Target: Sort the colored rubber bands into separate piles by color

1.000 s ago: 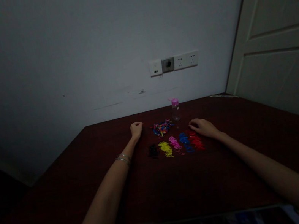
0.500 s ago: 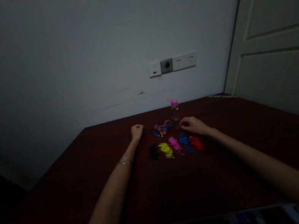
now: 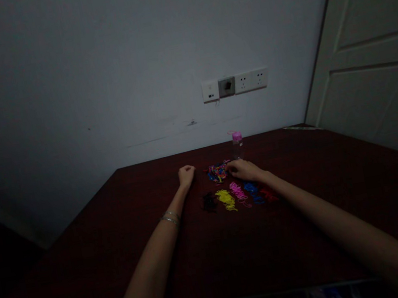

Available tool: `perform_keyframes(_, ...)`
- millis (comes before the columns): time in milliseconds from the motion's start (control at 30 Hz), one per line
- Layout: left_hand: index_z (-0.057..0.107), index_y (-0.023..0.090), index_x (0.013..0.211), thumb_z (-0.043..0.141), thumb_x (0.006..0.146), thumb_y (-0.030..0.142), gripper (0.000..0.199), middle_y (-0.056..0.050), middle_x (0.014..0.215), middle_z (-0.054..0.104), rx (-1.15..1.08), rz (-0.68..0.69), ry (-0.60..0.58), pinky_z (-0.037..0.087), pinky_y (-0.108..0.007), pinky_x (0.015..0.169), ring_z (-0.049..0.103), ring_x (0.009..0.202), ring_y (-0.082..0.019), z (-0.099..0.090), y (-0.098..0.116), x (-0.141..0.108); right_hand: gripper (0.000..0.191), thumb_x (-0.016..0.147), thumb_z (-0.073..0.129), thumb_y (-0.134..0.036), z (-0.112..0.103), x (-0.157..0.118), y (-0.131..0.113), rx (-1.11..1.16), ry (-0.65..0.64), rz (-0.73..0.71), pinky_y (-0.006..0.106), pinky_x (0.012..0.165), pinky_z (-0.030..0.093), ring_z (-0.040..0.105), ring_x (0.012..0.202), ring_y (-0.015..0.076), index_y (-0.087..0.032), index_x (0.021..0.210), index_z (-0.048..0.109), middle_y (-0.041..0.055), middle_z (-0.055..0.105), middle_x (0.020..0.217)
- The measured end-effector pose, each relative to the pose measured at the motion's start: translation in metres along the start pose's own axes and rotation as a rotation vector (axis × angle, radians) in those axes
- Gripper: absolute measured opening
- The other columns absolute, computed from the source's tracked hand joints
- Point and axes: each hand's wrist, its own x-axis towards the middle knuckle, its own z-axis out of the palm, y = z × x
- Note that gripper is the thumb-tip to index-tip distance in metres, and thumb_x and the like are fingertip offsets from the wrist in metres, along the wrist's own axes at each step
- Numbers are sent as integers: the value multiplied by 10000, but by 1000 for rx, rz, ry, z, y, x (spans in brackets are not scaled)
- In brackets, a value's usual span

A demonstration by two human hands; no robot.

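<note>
A mixed heap of coloured strings [image 3: 217, 172] lies on the table. My right hand [image 3: 243, 170] is at the heap's right edge, fingers curled together; whether a strand is between the fingertips is too dim to tell. My left hand [image 3: 187, 175] rests on the table just left of the heap, loosely closed, with nothing seen in it. Nearer to me, strings lie sorted by colour in a row: black strings [image 3: 209, 202], yellow strings [image 3: 226, 199], pink strings [image 3: 238, 192], blue strings [image 3: 253, 193] and red strings [image 3: 269, 195]. My right wrist partly covers the red ones.
A clear bottle with a pink cap [image 3: 237, 143] stands behind my right hand. The dark red table [image 3: 217, 253] reaches back to a wall with sockets [image 3: 250, 81]. A white panelled door [image 3: 380, 65] is on the right. Below the table's front edge, several items are dimly seen.
My right hand has moved left, from above the blue and red strings to the edge of the mixed heap. My left hand stays put beside the heap. The view has shifted slightly.
</note>
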Motion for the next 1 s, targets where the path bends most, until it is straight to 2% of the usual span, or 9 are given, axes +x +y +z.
perform_keyframes(167, 678, 115, 675, 504, 655, 201, 195, -59, 677, 653, 5, -5, -1, 413, -221, 623, 580, 666, -152, -1, -1, 0, 236, 751, 497, -145, 2, 0, 0, 52, 5, -33, 204, 604, 370, 579, 749, 149, -214, 946, 611, 29, 650, 856)
perform_keyframes(600, 677, 122, 663, 509, 649, 215, 193, -51, 644, 643, -6, -2, 7, 417, -220, 617, 574, 659, -153, -2, -1, -1, 217, 740, 484, -115, -1, -7, 0, 137, 33, -50, 215, 671, 393, 567, 754, 143, -182, 917, 592, 49, 634, 873)
perform_keyframes(1000, 670, 126, 658, 518, 640, 204, 173, -25, 580, 611, -30, -39, 7, 406, -207, 592, 558, 629, -137, -4, 3, -4, 194, 737, 495, -123, 3, -2, -1, 175, 14, -66, 200, 643, 395, 565, 721, 128, -182, 886, 604, 36, 632, 840)
